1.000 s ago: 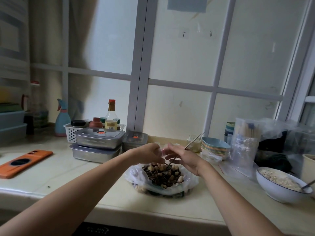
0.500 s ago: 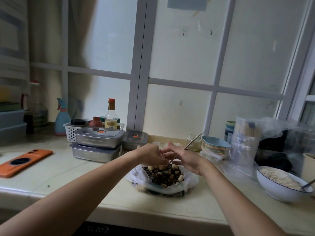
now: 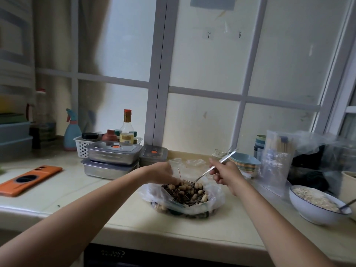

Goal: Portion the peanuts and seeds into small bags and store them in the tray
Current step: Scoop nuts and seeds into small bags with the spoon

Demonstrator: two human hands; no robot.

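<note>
The spoon (image 3: 212,169) lies on a slant, handle pointing up and right toward the window, bowl end dipped down-left into the peanuts and seeds (image 3: 186,191). The right hand (image 3: 225,174) grips the handle mid-shaft, fingers curled round it, wrist cocked above the heap. The left hand (image 3: 158,172) reaches in opposite, fingers pinching a small bag (image 3: 178,166) just over the mix. The heap sits in an open plastic sack (image 3: 152,193) on the counter (image 3: 134,224).

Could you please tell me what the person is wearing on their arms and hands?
The left hand and the right hand are bare, without gloves. No watch or bracelet shows at either wrist, and both forearms are uncovered, with no sleeve in view.
</note>
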